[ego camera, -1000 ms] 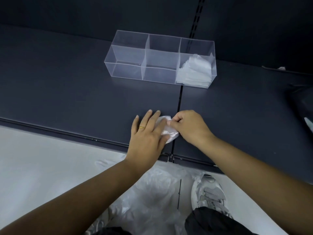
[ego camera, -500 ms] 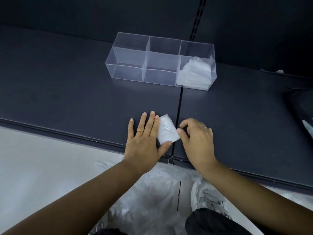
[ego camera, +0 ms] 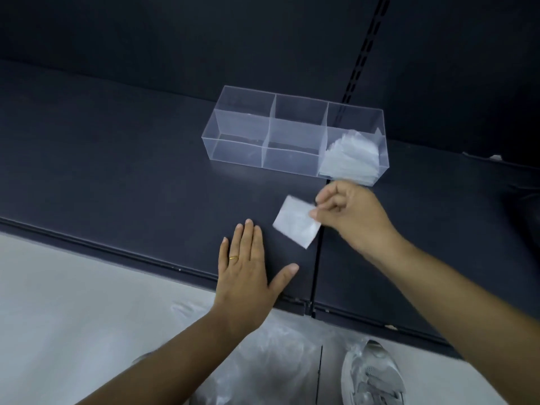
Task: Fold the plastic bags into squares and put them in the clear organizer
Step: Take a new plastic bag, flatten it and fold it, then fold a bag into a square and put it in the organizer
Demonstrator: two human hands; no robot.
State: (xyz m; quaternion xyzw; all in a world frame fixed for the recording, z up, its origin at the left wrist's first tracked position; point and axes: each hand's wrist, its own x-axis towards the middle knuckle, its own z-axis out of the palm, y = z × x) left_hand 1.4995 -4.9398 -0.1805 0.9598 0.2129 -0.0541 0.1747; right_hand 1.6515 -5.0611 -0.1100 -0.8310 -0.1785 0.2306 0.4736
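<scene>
From the head camera we see the right hand (ego camera: pixel 350 217) pinching one edge of a folded plastic bag (ego camera: pixel 296 222) between thumb and fingertips, its other fingers curled. The white square sits over the dark shelf (ego camera: pixel 117 171), just in front of the clear organizer (ego camera: pixel 295 135). The organizer's right compartment holds a stack of folded bags (ego camera: pixel 350 159). The left hand (ego camera: pixel 248 273) lies flat on the shelf, fingers straight, holding nothing. Below the shelf edge we see loose plastic bags (ego camera: pixel 263 361) beside a shoe (ego camera: pixel 374 375).
</scene>
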